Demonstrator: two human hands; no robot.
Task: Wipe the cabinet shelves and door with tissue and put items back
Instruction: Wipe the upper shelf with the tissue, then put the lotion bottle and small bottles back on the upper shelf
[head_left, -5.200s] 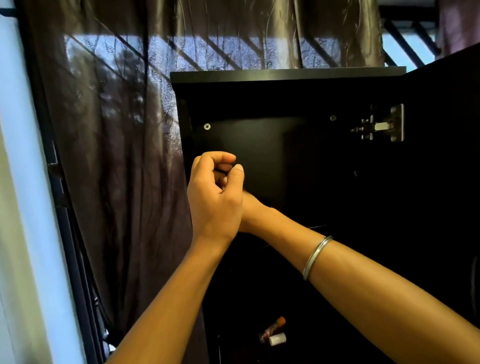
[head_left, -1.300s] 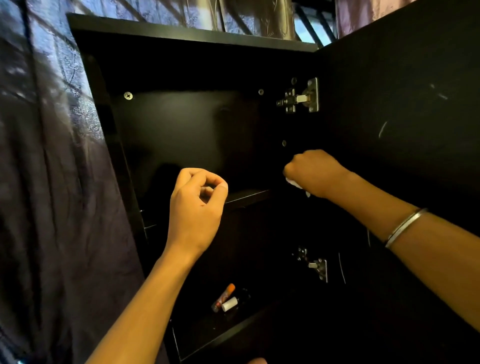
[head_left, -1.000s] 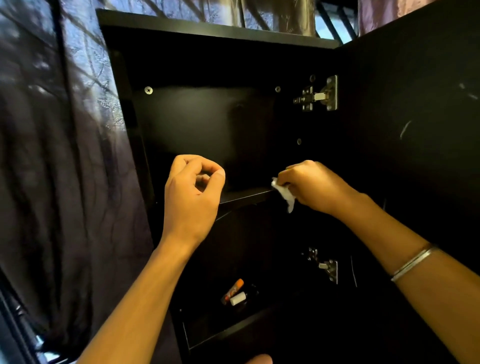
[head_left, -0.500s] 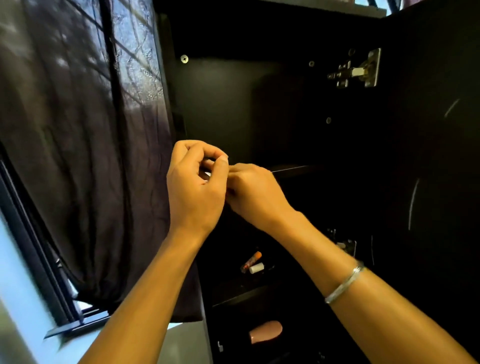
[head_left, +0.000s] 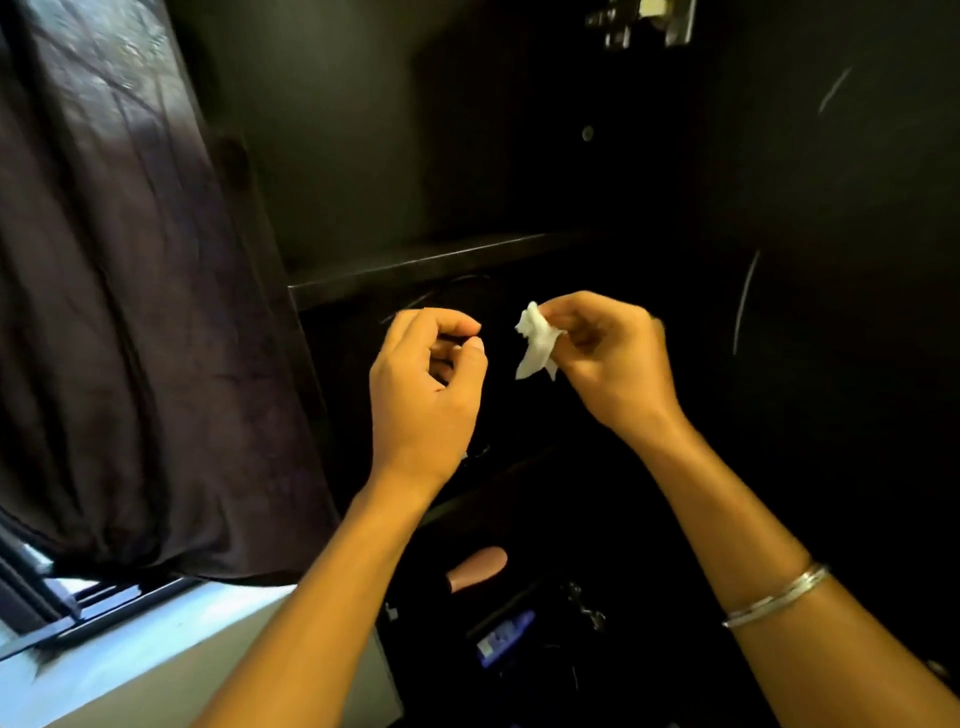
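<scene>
A black cabinet stands open before me, its upper shelf (head_left: 441, 262) bare and its door (head_left: 831, 234) swung out on the right. My right hand (head_left: 608, 364) pinches a small crumpled white tissue (head_left: 537, 340) between thumb and fingers, held in the air in front of the shelf edge. My left hand (head_left: 431, 379) hovers just left of the tissue, fingers curled towards the thumb; whether anything lies between them is hidden. The two hands are a short gap apart.
Lower in the cabinet lie a pinkish tube (head_left: 478, 569) and a blue-labelled item (head_left: 506, 636), dim in shadow. A dark curtain (head_left: 130, 312) hangs at the left over a pale window sill (head_left: 130, 654). A metal hinge (head_left: 644, 18) sits at the top.
The view has tilted down, bringing the lower shelves in. My hands, pressed together half a second ago, have parted and dropped below the shelf edge, and the tissue now shows in my right hand.
</scene>
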